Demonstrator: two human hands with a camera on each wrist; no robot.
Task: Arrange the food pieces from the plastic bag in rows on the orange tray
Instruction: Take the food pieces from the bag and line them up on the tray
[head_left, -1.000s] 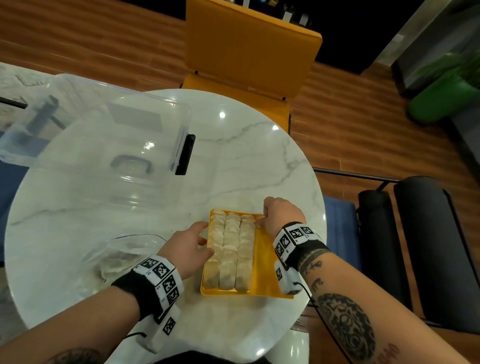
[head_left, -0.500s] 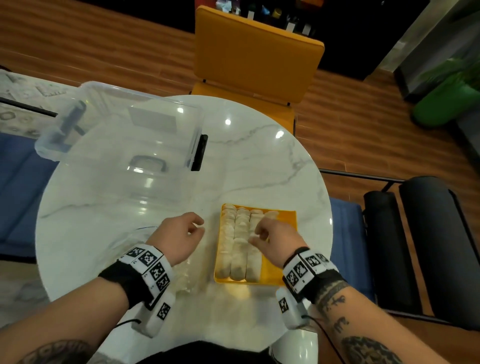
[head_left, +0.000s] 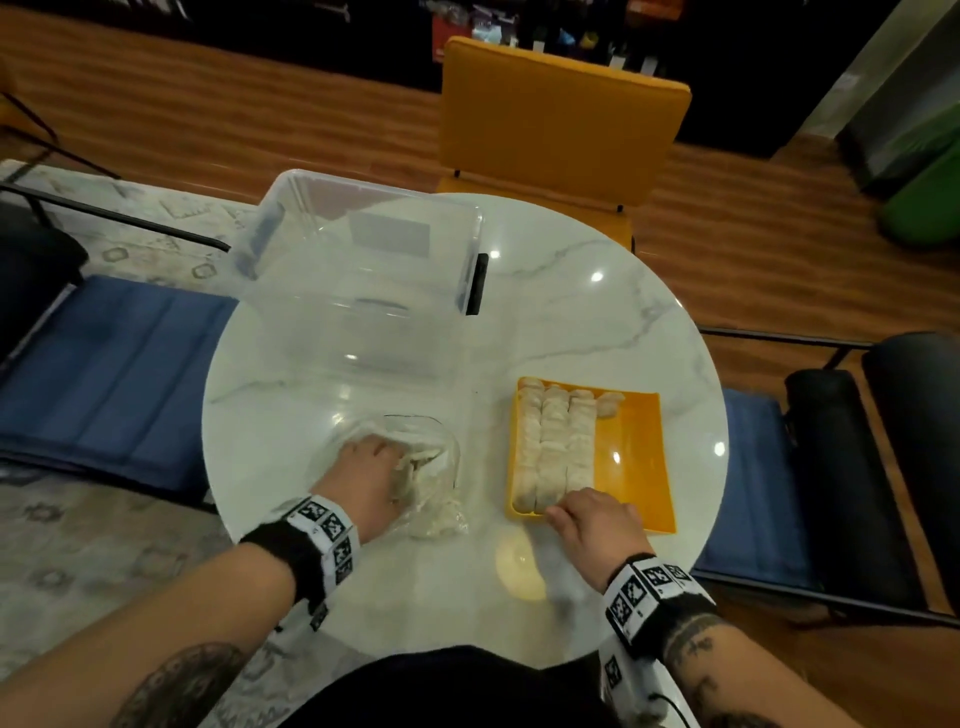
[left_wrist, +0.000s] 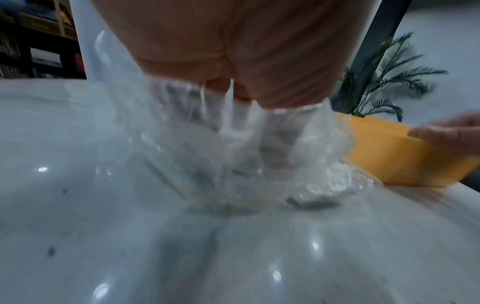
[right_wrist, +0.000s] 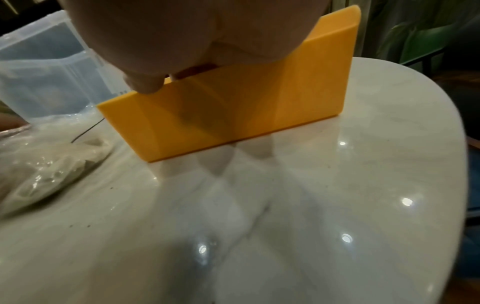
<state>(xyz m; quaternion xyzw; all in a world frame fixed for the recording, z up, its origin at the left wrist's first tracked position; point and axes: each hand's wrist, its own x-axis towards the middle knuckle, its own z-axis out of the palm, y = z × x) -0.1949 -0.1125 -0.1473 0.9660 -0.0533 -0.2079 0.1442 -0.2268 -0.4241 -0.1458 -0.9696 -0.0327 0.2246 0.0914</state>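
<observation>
The right hand (right_wrist: 197, 39) rests its fingertips (right_wrist: 145, 84) on the near wall of the orange tray (right_wrist: 233, 107) — thumb outside. Left of it lie a crumpled plastic bag (right_wrist: 44, 164) and a clear tub (right_wrist: 49, 78), all on the marble table (right_wrist: 285, 205).

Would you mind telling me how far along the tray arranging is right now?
Done: three full rows of food pieces lie on the orange tray, and a fourth row has one piece at its far end. In hand: the left hand reaches into the plastic bag while the right hand steadies the tray's near edge. Left: the bare right side.
</observation>
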